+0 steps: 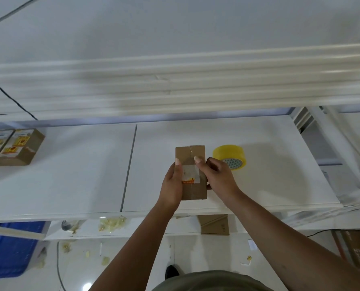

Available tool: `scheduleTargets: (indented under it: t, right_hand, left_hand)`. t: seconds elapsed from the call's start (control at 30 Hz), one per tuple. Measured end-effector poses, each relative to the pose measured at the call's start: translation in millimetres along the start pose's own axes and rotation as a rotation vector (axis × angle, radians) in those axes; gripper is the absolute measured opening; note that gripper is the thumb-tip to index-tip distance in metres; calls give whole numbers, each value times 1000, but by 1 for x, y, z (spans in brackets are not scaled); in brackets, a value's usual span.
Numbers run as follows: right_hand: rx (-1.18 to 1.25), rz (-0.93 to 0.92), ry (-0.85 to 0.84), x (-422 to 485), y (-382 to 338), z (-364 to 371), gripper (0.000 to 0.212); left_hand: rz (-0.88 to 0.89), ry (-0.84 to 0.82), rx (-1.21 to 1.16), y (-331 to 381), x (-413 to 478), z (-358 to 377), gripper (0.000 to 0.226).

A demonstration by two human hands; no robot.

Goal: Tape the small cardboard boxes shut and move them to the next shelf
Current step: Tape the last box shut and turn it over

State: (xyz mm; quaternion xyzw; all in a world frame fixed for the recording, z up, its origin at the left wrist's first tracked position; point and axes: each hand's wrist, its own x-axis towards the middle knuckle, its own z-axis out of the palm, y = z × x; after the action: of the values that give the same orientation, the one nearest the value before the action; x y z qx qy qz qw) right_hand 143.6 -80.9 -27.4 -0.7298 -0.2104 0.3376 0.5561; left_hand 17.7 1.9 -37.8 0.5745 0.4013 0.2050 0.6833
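While both hands (172, 181) hold box (192, 171), tape roll (228, 156) sits nr right.

My left hand (173, 181) covers the small box's (192, 169) left edge; its label is too blurred to read. The stacked boxes (13, 147) are cut off at the frame's left edge.

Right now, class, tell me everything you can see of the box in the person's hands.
The box is small, oblong, plain brown cardboard. A pale label with orange print sits on its top face, under clear shiny tape. A seam or tear shows near its far end. It lies lengthwise away from the person, over the white shelf, left of the yellow tape roll. The left hand grips its left side; the right hand holds its right side, thumb pressing on top.
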Motion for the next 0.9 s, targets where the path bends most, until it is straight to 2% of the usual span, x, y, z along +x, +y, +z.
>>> scheduleTargets:
  t: [0.07, 0.13, 0.2, 0.33, 0.47, 0.57, 0.77, 0.83, 0.9]
  right_hand:
    - [6, 6, 15, -1, 1, -1, 64]
    - [116, 35, -10, -2, 1, -3, 59]
    - [235, 60, -49, -2, 2, -4, 51]
    - [208, -7, -46, 1, 5, -8, 26]
    - [312, 64, -85, 0, 5, -6, 19]
    - [353, 147, -165, -4, 2, -2, 29]
    - [367, 139, -295, -13, 0, 1, 47]
    - [300, 146, -279, -14, -2, 4, 61]
    - [229, 176, -193, -14, -7, 8, 68]
  left_hand:
    - [6, -23, -43, 0, -2, 0, 51]
    - [72, 32, -2, -2, -2, 1, 43]
    - [127, 126, 55, -3, -2, 0, 41]
    - [113, 196, 78, -2, -1, -2, 44]
    - [143, 252, 103, 0, -3, -2, 40]
    - [145, 256, 84, 0, -3, -2, 40]
    - [213, 331, 111, 5, -8, -4, 40]
    - [229, 314, 84, 6, -8, -4, 33]
    - [257, 268, 69, 7, -11, -2, 31]
